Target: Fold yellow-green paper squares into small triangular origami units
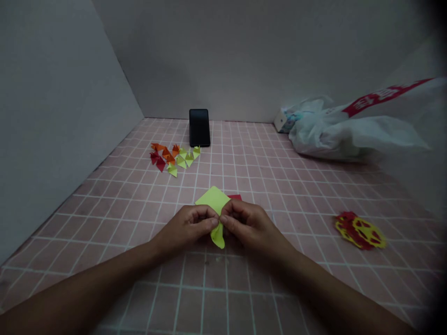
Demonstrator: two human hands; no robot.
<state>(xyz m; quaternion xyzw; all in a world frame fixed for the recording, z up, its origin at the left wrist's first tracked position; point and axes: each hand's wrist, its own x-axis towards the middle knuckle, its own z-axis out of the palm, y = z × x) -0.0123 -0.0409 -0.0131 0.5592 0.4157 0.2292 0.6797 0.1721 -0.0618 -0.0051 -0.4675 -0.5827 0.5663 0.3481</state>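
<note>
My left hand [199,222] and my right hand [244,222] meet at the middle of the table, both in a pinch. Between their fingertips is a small piece of folded yellow paper [218,236], its rounded lower end curling down toward me. The fingers cover most of its upper part. Just behind the hands lies a flat yellow paper square [213,197], one corner pointing away from me. A bit of red paper [235,197] shows beyond my right knuckles; the rest of it is hidden.
Several small folded paper pieces [180,161] in red, orange and yellow lie at the far left. A phone [199,128] leans near the back wall. At the far right are a white plastic bag [324,132] and a small box [283,120]. Red and yellow cutouts [361,231] lie nearer, right.
</note>
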